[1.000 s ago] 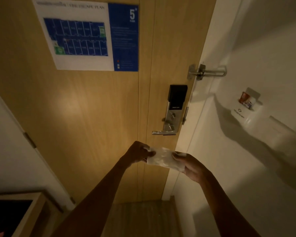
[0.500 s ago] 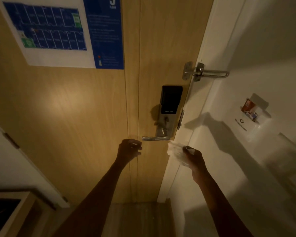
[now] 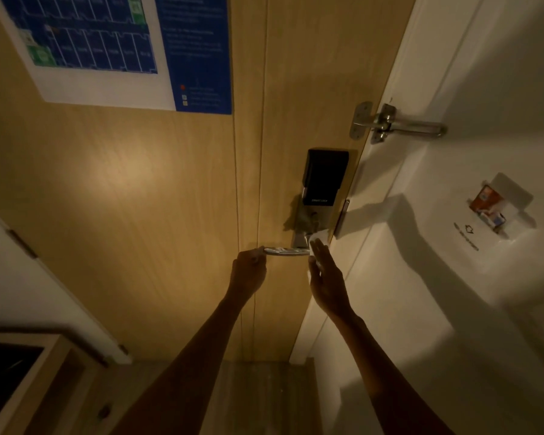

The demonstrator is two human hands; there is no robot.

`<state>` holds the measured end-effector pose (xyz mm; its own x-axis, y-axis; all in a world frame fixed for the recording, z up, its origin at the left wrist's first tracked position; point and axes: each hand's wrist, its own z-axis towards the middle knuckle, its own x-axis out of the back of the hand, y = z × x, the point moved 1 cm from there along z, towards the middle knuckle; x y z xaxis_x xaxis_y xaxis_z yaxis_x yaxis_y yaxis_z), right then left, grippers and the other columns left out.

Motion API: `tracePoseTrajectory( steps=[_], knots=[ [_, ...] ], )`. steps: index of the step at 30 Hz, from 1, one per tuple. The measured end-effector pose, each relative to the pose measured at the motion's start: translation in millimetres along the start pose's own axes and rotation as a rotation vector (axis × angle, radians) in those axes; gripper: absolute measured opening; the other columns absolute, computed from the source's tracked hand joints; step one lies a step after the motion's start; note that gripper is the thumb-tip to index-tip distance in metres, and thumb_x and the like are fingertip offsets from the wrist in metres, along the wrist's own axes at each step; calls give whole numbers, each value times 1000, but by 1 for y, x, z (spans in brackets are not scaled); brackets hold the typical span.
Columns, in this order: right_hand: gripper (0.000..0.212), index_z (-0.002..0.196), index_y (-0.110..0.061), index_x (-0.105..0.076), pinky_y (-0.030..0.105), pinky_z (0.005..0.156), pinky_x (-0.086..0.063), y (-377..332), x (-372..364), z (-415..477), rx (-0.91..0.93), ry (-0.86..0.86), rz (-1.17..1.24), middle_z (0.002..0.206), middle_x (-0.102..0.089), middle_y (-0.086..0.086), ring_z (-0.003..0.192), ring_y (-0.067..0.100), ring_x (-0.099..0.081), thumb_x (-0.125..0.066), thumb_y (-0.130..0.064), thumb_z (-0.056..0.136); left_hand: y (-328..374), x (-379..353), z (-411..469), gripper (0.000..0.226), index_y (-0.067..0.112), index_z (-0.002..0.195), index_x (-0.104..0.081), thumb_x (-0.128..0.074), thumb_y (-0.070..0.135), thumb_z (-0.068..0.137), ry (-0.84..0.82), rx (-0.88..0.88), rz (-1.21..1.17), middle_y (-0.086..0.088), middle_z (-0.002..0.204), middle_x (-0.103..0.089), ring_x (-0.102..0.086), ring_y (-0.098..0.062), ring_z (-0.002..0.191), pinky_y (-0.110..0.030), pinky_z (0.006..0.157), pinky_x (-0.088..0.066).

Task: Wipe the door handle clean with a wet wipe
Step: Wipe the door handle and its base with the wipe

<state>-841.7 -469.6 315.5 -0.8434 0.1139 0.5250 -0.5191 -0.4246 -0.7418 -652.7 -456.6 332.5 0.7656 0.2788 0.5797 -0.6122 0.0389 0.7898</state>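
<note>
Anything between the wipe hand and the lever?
Nothing visible. The right hand presses the wet wipe against the door handle at its pivot end; the left hand grips only the lever's free tip.

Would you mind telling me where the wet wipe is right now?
In the head view, the wipe is under the right hand's fingers, pressed at the handle's pivot end, just below the black lock.

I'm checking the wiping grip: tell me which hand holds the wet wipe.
The right hand, pressing the white wet wipe at the door handle's base; the left hand grips the lever's free end.
</note>
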Motion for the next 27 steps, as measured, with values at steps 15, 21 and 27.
tracePoseTrajectory(
  steps=[15, 21, 27],
  knots=[
    [44, 147, -29, -34, 49, 110, -38, -6, -40, 11, 55, -10, -26, 154, -34, -7, 145, 8, -21, -36, -32, 103, -3, 4, -2, 23, 7, 103, -68, -46, 11, 97, -13, -33, -28, 2, 70, -59, -51, 1, 52, -7, 49, -37],
    [49, 151, -20, -26, 43, 106, -43, 1, -27, 11, 291, -134, -404, 157, -29, 2, 146, 15, -21, -36, -29, 104, -6, 1, 1, 23, 3, 105, -68, -48, 7, 96, -21, 16, -124, -14, 74, -65, -53, -7, 57, -11, 51, -36],
    [50, 151, -15, -25, 41, 107, -43, 9, -24, 14, 188, -97, -479, 157, -27, 6, 146, 21, -20, -33, -30, 103, -6, -2, 0, 25, 5, 110, -68, -47, 9, 96, -36, 116, -270, -9, 73, -61, -55, -15, 62, -26, 55, -40]
  ],
)
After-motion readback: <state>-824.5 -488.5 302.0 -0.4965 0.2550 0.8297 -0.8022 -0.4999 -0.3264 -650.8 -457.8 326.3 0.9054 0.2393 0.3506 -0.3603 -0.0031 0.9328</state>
